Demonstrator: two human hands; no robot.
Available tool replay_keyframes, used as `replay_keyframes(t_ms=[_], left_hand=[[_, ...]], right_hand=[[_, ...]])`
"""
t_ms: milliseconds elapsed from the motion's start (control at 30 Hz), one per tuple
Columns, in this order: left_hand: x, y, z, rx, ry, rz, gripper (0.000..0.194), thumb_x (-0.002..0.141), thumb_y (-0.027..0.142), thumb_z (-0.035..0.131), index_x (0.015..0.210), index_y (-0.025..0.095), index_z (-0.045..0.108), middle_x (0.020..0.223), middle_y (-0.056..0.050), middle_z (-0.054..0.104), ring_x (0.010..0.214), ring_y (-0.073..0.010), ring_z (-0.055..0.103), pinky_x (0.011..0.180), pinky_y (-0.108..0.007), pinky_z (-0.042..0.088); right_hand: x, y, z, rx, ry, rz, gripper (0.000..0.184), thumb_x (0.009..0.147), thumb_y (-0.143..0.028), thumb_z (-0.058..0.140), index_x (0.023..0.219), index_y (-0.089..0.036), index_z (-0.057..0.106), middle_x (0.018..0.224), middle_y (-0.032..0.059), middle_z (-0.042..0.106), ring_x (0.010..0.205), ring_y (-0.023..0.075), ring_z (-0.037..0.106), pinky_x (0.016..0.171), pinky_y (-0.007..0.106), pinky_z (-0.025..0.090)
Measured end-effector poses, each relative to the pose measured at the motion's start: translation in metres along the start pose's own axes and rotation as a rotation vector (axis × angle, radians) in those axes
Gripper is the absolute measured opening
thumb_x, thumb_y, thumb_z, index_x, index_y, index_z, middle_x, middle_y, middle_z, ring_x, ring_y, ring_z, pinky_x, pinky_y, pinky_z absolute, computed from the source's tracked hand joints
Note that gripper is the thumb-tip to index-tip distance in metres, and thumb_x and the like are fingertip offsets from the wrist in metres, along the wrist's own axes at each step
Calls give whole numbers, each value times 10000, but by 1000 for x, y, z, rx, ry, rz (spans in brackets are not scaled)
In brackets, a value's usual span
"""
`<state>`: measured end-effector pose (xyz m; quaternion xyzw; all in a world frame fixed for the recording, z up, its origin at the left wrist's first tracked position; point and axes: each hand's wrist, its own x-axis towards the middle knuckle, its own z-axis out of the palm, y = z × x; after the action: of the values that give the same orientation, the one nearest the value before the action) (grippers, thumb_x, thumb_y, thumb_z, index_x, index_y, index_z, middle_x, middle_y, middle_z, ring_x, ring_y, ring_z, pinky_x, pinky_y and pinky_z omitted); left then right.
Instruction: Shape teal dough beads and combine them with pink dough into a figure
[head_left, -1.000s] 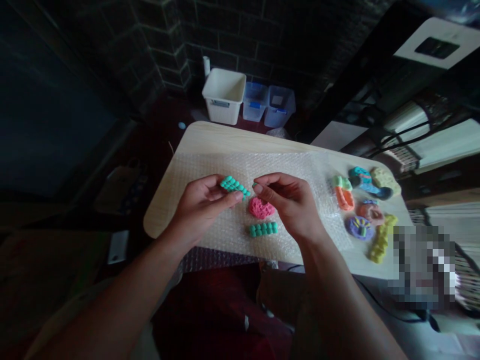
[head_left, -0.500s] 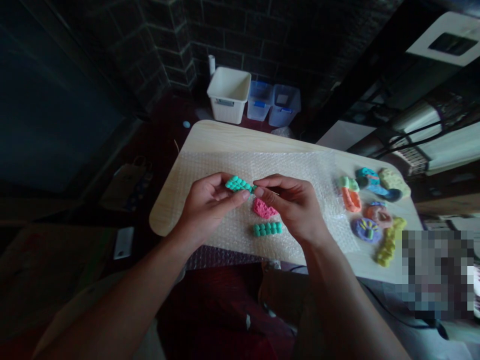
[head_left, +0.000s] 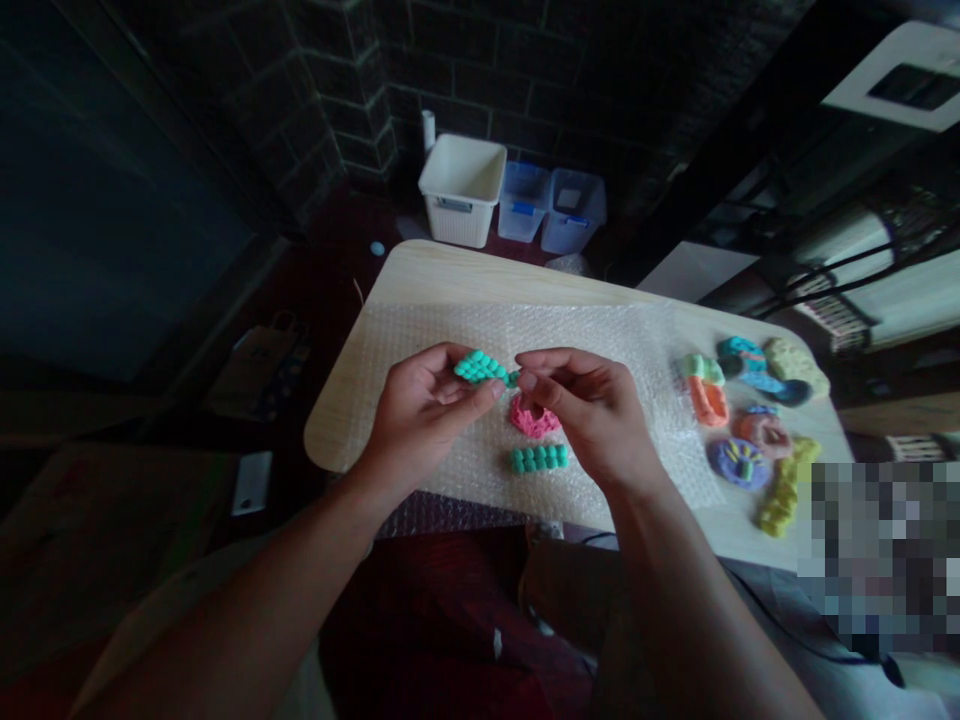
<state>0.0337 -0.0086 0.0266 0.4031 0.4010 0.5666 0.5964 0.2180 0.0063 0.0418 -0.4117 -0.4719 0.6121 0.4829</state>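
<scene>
My left hand pinches a teal beaded clay strip above a sheet of bubble wrap. My right hand has its thumb and forefinger closed on the strip's right end, where a tiny teal bit shows. Just below the hands a pink clay piece lies on the wrap. A second teal beaded strip lies nearer to me, beside my right wrist.
The wrap covers a light wooden table. Several coloured clay shapes lie at its right end, among them an orange piece, a purple disc and a yellow strip. A white bin and two clear boxes stand on the floor beyond.
My right hand's fingertips came left to meet the end of the teal strip in my left hand. The view shifted slightly; the pieces on the wrap stayed put.
</scene>
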Motion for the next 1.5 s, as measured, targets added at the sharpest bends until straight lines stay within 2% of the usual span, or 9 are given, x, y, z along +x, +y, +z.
replay_keyframes(t_ms=[200,467,767,933,1367,1500], left_hand=[[-1,2,1,63,16,3,336,724,300,977,858,190,689,816,-1,717,745,-145,675,723,-255,555],[-2,3,1,130,44,11,354,739,352,967,868,193,678,829,-7,711,748,-154,674,718,-266,554],[-2,2,2,87,39,18,327,729,276,979,866,186,696,829,5,709,755,-135,667,723,-240,547],[-2,4,3,99,47,18,340,722,304,982,861,186,696,828,0,715,761,-146,681,742,-257,565],[-2,3,1,129,54,15,343,722,327,976,867,194,695,831,-8,721,749,-157,679,719,-271,560],[-2,1,0,86,28,6,329,734,308,975,859,197,693,829,-1,729,766,-152,689,746,-268,562]], right_hand=[[0,-3,3,-74,19,-1,212,778,-388,958,861,-213,872,669,14,729,560,112,566,513,264,422],[-2,-3,4,-101,26,-4,222,762,-411,967,857,-232,877,671,11,714,573,128,542,519,286,416],[-1,-4,3,-101,11,-25,218,768,-411,964,858,-232,878,672,11,720,579,122,548,520,277,417],[-1,-3,3,-99,13,-18,217,773,-414,960,857,-233,877,665,8,710,570,124,533,515,280,405],[-1,0,0,-126,6,-22,195,802,-406,942,874,-240,872,695,9,732,572,125,556,516,284,433],[0,1,0,-48,-2,-17,223,813,-386,938,961,-239,859,734,12,759,600,129,614,534,277,483]])
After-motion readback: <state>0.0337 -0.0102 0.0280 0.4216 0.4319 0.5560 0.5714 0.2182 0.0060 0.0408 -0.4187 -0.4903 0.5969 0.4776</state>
